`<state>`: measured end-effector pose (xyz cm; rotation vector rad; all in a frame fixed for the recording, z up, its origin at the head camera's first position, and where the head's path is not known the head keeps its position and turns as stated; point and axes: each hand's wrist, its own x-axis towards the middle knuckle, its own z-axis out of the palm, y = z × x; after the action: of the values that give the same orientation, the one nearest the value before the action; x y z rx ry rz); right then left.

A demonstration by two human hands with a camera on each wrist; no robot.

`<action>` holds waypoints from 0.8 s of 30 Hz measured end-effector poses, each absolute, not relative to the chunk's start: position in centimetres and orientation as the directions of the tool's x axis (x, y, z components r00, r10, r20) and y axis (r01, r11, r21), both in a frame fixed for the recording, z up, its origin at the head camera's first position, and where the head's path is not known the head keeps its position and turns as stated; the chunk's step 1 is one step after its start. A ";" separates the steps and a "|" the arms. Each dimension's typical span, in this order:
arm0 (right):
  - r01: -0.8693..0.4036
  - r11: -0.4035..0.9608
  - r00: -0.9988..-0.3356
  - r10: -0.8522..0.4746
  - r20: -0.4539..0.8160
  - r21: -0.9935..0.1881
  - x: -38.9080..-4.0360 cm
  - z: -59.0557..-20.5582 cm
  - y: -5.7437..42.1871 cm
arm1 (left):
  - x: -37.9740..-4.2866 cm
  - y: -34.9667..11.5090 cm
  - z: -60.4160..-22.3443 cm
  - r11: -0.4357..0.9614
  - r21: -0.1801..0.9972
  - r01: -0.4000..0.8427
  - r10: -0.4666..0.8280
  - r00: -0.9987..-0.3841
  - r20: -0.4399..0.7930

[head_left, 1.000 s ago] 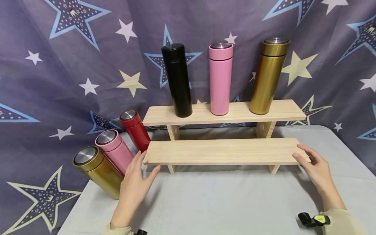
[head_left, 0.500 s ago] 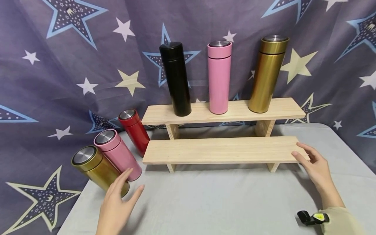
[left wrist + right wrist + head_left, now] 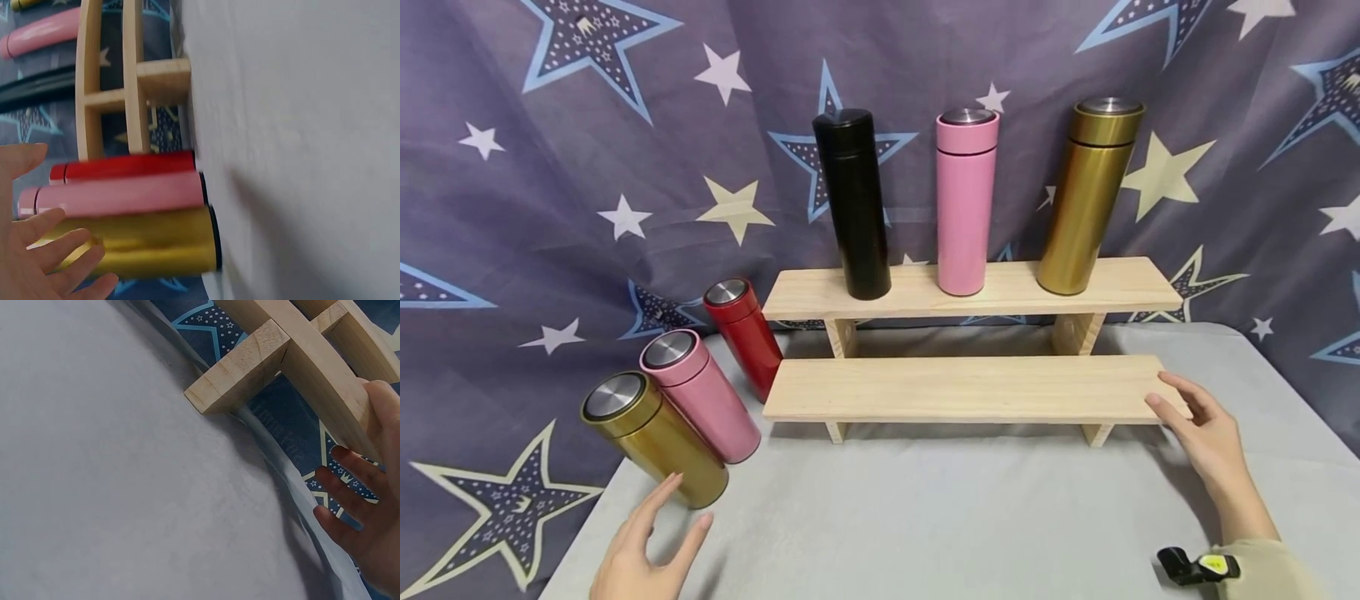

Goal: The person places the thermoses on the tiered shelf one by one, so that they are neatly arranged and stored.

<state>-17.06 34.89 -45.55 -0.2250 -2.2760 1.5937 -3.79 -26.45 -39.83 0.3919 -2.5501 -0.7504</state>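
Prob. steadying step: R hand [image 3: 1208, 437] pinches R end of shelf [image 3: 962, 387], L hand [image 3: 642, 550] is spread near gold btl. [image 3: 664, 443] left of shelf, any grasp requiring curled fingers.

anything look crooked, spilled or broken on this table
Nothing clearly odd. In the head view, the gold bottle, pink bottle and red bottle on the left seem to lean, but the left wrist view shows them standing square to the table, so it's probably camera angle. The lower shelf looks level; no spill or damage shows.
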 end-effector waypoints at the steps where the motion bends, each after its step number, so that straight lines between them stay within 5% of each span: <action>1: -0.068 0.352 -0.926 0.327 0.190 -0.934 -17.1 -45.6 34.9 | -3.7 -26.8 -40.0 0.803 0.575 -0.155 -0.404 -0.851 0.334; 11: -0.058 0.341 -0.927 0.331 0.177 -0.938 -17.2 -45.6 34.7 | -4.4 -30.1 -40.6 0.708 0.624 -0.330 -0.507 -0.853 0.123; 24: -0.070 0.349 -0.918 0.344 0.198 -0.934 -17.2 -45.7 34.5 | -6.9 -31.7 -41.1 0.662 0.743 -0.093 -0.288 -0.948 0.138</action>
<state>-17.19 34.47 -45.66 -0.2415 -2.2577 1.5900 -6.86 -31.69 -41.15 0.3070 -2.6356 -1.1585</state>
